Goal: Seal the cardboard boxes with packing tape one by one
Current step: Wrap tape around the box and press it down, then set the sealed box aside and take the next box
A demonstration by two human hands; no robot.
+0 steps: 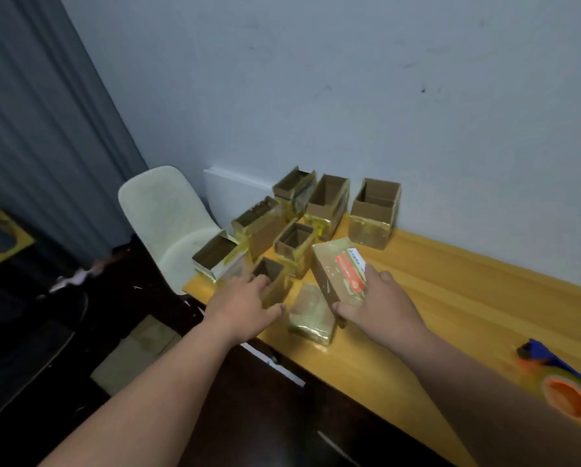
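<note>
A person's right hand grips a closed, tape-wrapped brown cardboard box with a red-and-white label, tilted above a second sealed box lying on the yellow wooden desk. The left hand clasps one of seven open-topped cardboard boxes. A blue-handled tape dispenser with an orange core rests at the desk's right.

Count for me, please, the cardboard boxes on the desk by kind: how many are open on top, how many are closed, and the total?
Open boxes: 7, for example the open box by the wall and the small open box at the left hand.
Closed boxes: 2, the labelled box in the right hand and the taped box lying flat.
Total: 9.
</note>
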